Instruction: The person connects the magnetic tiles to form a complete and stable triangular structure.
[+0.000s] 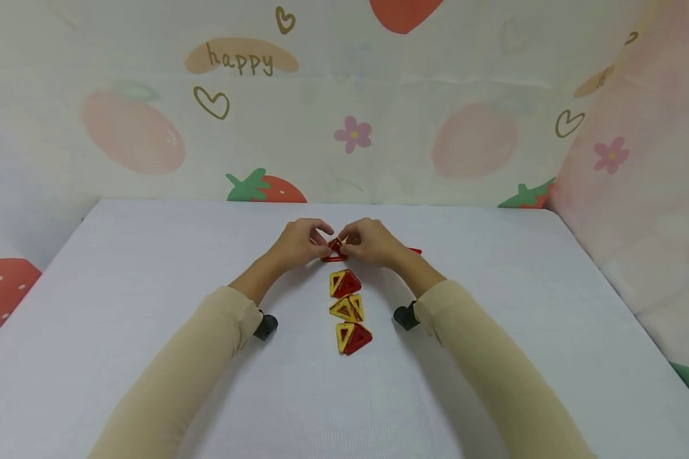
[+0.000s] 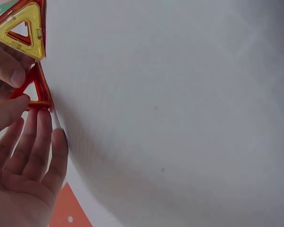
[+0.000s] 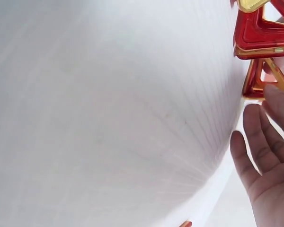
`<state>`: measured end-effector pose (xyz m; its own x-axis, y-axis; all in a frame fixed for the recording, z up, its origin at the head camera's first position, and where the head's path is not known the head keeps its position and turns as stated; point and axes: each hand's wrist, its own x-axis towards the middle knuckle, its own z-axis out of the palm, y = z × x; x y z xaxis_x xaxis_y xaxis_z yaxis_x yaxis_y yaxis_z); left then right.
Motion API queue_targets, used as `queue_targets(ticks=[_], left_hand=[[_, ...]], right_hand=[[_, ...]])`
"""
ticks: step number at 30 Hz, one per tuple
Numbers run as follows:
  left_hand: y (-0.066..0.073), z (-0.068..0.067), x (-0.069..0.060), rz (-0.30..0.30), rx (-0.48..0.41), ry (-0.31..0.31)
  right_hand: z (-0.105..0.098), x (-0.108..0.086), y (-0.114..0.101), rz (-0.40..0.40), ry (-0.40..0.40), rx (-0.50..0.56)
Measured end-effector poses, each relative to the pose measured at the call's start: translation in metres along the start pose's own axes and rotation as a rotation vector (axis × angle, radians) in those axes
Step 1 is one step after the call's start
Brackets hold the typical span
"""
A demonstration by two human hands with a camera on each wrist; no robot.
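Near the far edge of the table, both hands meet at a small build of red triangular magnetic tiles [image 1: 335, 246]. My left hand [image 1: 302, 245] pinches the red tile [image 2: 44, 92] at its lower edge, thumb in front and fingertips beneath. From the other side, my right hand [image 1: 373, 242] grips the build between thumb and fingers; in the right wrist view the tile [image 3: 250, 84] looks red and amber. Another red piece [image 1: 334, 259] lies flat just below the hands. How the held tiles join is partly hidden by the fingers.
A column of small tile pyramids runs toward me: a yellow-and-red one [image 1: 349, 284], a mostly yellow one [image 1: 342, 310] and another yellow-and-red one [image 1: 358, 339]. A red piece [image 1: 415, 250] shows behind the right forearm. A patterned cloth [image 1: 402, 166] hangs beyond the white table [image 1: 149, 268].
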<state>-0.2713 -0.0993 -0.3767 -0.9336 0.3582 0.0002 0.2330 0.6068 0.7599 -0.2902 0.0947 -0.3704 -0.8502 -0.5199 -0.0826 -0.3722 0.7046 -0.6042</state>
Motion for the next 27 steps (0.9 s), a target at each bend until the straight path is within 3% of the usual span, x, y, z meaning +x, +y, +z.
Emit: queue_targets(ticks=[12, 19, 27], left_hand=[[0.003, 0.001, 0.001, -0.004, -0.058, -0.025], [0.005, 0.003, 0.001, -0.016, -0.046, -0.033], [0.005, 0.003, 0.003, 0.013, 0.02, 0.021]], right_hand=[[-0.001, -0.003, 0.002, -0.024, 0.109, -0.021], [-0.001, -0.005, 0.005, -0.016, 0.077, 0.025], [-0.002, -0.004, 0.01, -0.054, 0.074, 0.016]])
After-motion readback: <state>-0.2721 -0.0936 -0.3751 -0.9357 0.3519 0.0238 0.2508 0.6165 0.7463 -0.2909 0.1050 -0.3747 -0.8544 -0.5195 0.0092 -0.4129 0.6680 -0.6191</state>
